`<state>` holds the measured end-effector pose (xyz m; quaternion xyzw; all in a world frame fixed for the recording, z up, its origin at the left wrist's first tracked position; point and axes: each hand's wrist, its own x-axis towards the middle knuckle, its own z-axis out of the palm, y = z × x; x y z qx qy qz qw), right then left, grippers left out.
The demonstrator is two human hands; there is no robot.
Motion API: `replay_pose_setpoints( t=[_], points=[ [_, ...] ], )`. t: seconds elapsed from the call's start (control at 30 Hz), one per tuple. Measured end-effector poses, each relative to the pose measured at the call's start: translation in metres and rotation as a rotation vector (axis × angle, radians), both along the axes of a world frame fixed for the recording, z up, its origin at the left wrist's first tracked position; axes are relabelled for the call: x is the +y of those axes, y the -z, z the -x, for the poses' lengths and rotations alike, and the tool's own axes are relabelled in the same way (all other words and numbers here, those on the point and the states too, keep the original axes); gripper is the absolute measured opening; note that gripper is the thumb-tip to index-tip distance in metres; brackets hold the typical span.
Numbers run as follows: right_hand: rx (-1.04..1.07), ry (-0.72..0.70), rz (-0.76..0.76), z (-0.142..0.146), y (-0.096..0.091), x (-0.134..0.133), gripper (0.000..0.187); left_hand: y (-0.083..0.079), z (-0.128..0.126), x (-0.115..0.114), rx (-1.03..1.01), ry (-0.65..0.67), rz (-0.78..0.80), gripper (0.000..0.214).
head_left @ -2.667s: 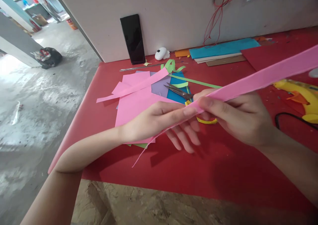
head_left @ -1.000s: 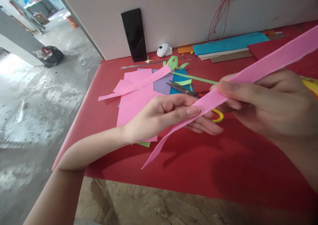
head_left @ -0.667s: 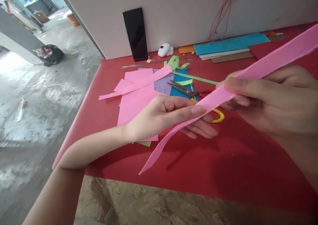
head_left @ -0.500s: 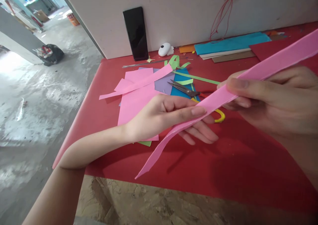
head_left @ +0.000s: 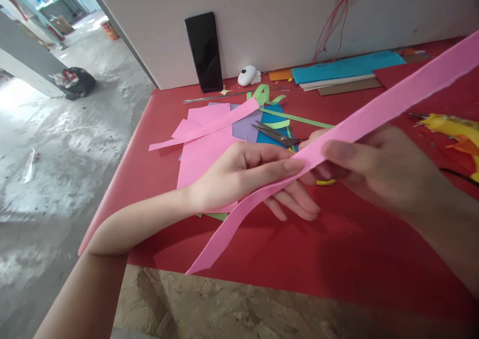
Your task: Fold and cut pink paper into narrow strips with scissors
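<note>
A long pink paper strip [head_left: 377,112] runs from the upper right down to a loose end near the table's front edge. My left hand [head_left: 247,176] pinches it between thumb and fingers near its middle. Just to the right, my right hand [head_left: 374,169] pinches the same strip, thumb on top. Both hands hover above the red table cover [head_left: 299,249]. Behind them lie scissors [head_left: 275,135] with yellow handles, partly hidden by my fingers.
Pink sheets [head_left: 202,154], purple and blue paper and green strips [head_left: 269,99] lie on the cover. A black phone [head_left: 204,52] leans on the wall beside a small white object [head_left: 249,74]. Stacked coloured sheets [head_left: 344,72] sit at the back right, a yellow thing [head_left: 454,129] at right.
The strip has slid down through my left hand, so its loose end hangs lower and further left. My right hand has moved left along it, close to my left hand.
</note>
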<state>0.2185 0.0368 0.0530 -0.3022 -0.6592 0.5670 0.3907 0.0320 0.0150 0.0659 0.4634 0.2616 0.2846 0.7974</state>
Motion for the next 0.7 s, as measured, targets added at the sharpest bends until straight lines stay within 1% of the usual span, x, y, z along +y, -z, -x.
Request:
replay_pose_setpoints(
  t=[0.07,0.2,0.27,0.33,0.4,0.5,0.57,0.7],
  points=[
    [-0.013,-0.001,-0.058,0.0021,0.0025,-0.0036,0.044,-0.0002,-0.0001,0.0001,0.032,0.012,-0.022,0.022],
    [0.034,-0.024,-0.076,0.0028,0.0034,-0.0054,0.042,0.0005,0.0004,0.0018,0.092,-0.013,-0.026,0.023],
    [0.045,0.030,-0.098,0.0004,0.0032,-0.0043,0.042,0.0017,0.0007,0.0030,0.098,-0.016,-0.002,0.024],
    [0.020,0.117,-0.113,-0.0025,0.0031,-0.0032,0.043,0.0030,0.0006,0.0038,0.093,-0.005,0.010,0.024],
    [-0.005,0.150,-0.128,-0.0045,0.0029,-0.0025,0.044,0.0038,0.0002,0.0037,0.081,0.007,0.009,0.022],
    [-0.006,0.130,-0.154,-0.0050,0.0017,-0.0023,0.045,0.0037,-0.0008,0.0025,0.062,0.016,0.019,0.022],
    [-0.011,0.120,-0.145,-0.0046,0.0005,-0.0024,0.046,0.0030,-0.0012,0.0019,0.040,0.030,0.033,0.022],
    [-0.002,0.093,-0.113,-0.0041,-0.0007,-0.0030,0.048,0.0006,-0.0004,0.0017,-0.010,0.108,0.072,0.026]
  ],
)
